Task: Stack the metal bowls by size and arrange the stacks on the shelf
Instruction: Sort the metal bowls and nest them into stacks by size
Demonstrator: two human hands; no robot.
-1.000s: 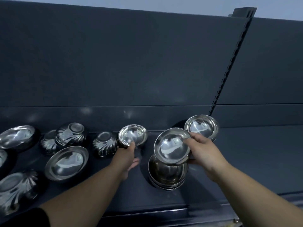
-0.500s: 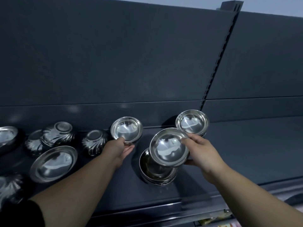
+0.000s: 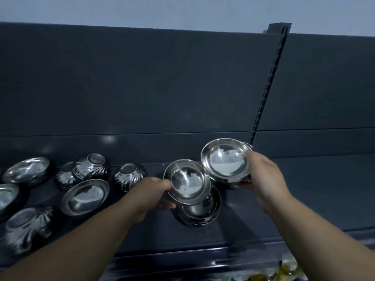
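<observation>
Sorting is partly done: at frame centre the left hand (image 3: 151, 194) grips a small bowl (image 3: 187, 182) over 1 stack (image 3: 203, 213) on the shelf (image 3: 304, 199), the right hand (image 3: 263, 177) grips a wider bowl (image 3: 225, 159) just right, and about 7 loose bowls (image 3: 86, 196) wait at lower left

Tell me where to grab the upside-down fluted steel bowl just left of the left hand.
Come from above and grip the upside-down fluted steel bowl across its ribbed sides, fingers low near the rim. It lies base up, rim apparently on the dark shelf, so no lip is free to pinch. The wide shallow steel bowl crowds its front left.
</observation>
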